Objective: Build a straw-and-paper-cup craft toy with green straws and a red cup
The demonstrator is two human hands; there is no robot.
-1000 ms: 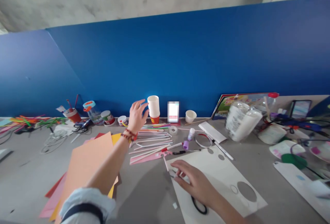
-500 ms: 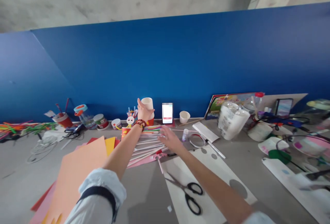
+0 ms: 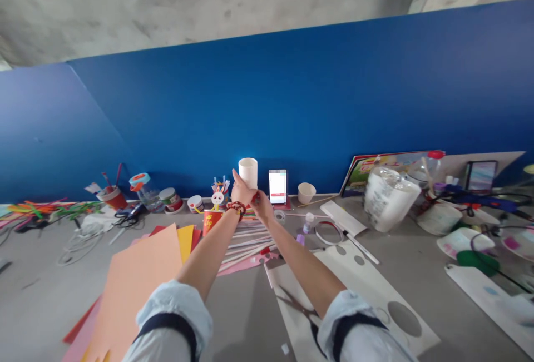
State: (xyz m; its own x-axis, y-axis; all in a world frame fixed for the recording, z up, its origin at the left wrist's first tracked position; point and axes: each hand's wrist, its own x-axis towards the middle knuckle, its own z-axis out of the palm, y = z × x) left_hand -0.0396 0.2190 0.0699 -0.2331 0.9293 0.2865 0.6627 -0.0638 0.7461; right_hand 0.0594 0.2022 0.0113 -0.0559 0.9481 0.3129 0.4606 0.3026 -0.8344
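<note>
My left hand [image 3: 242, 188] is closed round a white paper cup [image 3: 248, 172], held upright at the back of the table. Just below it, my right hand [image 3: 262, 206] has its fingers curled against a red cup, of which only a sliver shows between the hands. Whether the white cup sits inside the red one is hidden by my fingers. Left of my hands stands another red cup [image 3: 212, 221], beside a white rabbit-face figure [image 3: 217, 198]. A phone [image 3: 277, 187] with a lit screen stands just to the right.
Paper sticks [image 3: 246, 244] lie under my forearms. Coloured paper sheets [image 3: 142, 262] spread at left. Scissors [image 3: 306, 312] rest on a white sheet [image 3: 354, 284] with round holes. A small white cup [image 3: 306, 192], a glue bottle [image 3: 308, 222] and a plastic-wrapped bundle [image 3: 390, 198] are at right.
My right hand has moved forward from above the paper sticks to the red cup beside my left hand. The white cup now shows taller above my left fingers.
</note>
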